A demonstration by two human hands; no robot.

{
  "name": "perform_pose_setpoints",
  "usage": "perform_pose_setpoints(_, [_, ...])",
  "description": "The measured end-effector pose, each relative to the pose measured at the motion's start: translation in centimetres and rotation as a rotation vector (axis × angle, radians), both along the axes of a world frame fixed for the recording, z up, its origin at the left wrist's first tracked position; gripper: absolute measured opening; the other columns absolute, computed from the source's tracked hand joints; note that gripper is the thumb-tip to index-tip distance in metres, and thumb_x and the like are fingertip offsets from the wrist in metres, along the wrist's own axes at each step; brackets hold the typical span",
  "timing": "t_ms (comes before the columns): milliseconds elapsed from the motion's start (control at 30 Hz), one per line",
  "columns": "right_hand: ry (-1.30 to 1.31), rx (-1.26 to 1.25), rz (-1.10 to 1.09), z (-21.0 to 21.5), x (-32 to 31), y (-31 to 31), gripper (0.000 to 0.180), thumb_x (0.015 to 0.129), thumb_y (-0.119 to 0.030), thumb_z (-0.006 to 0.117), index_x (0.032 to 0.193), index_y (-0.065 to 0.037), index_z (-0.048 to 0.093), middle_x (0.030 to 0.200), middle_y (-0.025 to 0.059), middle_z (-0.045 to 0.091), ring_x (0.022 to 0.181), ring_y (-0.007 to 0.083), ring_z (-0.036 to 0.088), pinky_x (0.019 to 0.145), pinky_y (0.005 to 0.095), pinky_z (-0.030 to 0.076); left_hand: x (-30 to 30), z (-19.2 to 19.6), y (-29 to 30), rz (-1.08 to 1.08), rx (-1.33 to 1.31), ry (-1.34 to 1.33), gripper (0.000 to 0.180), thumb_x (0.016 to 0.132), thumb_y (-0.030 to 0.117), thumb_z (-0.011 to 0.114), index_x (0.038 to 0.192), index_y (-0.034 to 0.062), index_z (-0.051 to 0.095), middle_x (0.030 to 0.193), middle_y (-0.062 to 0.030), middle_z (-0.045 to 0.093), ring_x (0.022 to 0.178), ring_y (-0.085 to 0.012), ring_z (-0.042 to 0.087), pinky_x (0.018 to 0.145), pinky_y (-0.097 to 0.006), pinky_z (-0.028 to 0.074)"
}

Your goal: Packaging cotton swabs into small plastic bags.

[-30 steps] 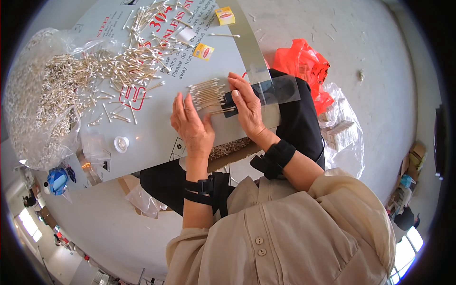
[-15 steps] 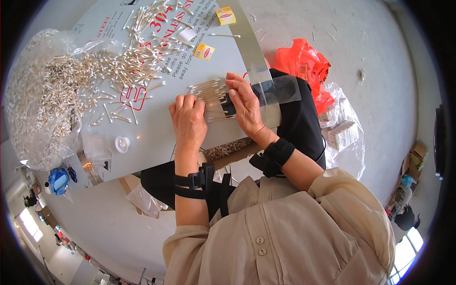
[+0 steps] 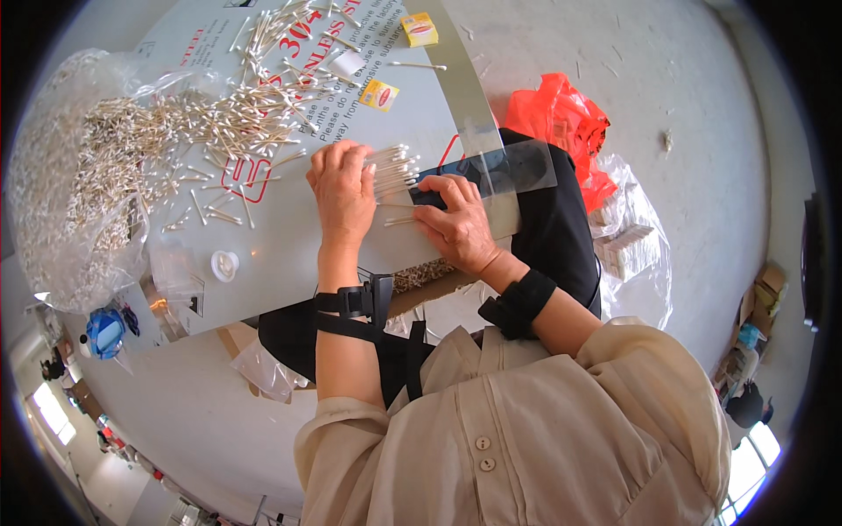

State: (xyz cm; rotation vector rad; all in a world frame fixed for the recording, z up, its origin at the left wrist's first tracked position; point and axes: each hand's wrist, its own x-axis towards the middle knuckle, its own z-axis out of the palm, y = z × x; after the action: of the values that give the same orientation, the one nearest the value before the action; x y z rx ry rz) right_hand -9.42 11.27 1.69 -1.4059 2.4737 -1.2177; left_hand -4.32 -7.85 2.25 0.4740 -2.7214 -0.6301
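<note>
A row of cotton swabs lies side by side on the metal-topped table between my hands. My left hand is at the row's left ends, its fingers bent and pressed together, its thumb beside the swab tips; what the fingers hold, if anything, is hidden. At the row's lower right, my right hand has curled fingers over the end of a dark-patterned clear plastic strip; what is under its fingertips is covered. Just left of the right thumb lies a separate pair of swabs.
Left, a large clear bag spills a heap of swabs over the table. Two small yellow boxes lie beyond, and a small round white container stands nearer. Right of my leg are a red plastic bag and clear-bagged white packs.
My left hand has moved up and slightly left along the swab ends. My right hand has come down and curled its fingers, which were stretched along the row's right end.
</note>
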Motion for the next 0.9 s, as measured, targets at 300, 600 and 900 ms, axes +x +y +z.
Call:
perform_pose_setpoints(300, [-0.110, -0.098, 0.048, -0.1, -1.7, -1.4, 0.019, 0.075, -0.006, 0.065, 0.094, -0.006, 0.063, 0.119, 0.0125, 0.054, 0.108, 0.0332, 0.054, 0.091, 0.0407, 0.044, 2.7, -1.1, 3.0, 0.136, 0.206, 0.155, 0.031, 0.089, 0.013, 0.060, 0.120, 0.0060, 0.055, 0.125, -0.0115, 0.052, 0.119, -0.0309, 0.045, 0.101, -0.045, 0.035])
perform_pose_setpoints(600, [-0.697, -0.441, -0.138, -1.5, -1.6, -5.3, 0.037, 0.100, -0.015, 0.047, 0.131, 0.004, 0.049, 0.143, 0.0200, 0.043, 0.130, 0.0316, 0.045, 0.106, 0.0341, 0.037, 0.9, -2.5, 6.3, 0.332, 0.840, 0.613, 0.051, 0.102, 0.025, 0.042, 0.144, -0.0014, 0.034, 0.153, -0.0166, 0.029, 0.142, -0.0289, 0.028, 0.116, -0.042, 0.023])
perform_pose_setpoints(900, [-0.801, -0.601, -0.193, -1.9, -0.5, -5.2, 0.035, 0.103, -0.016, 0.044, 0.131, 0.005, 0.049, 0.144, 0.0161, 0.044, 0.131, 0.0233, 0.043, 0.108, 0.0334, 0.035, 0.6, -2.3, 5.3, 0.229, 0.942, 0.520, 0.050, 0.101, 0.025, 0.043, 0.144, 0.0010, 0.036, 0.151, -0.0158, 0.035, 0.139, -0.0282, 0.034, 0.114, -0.041, 0.028])
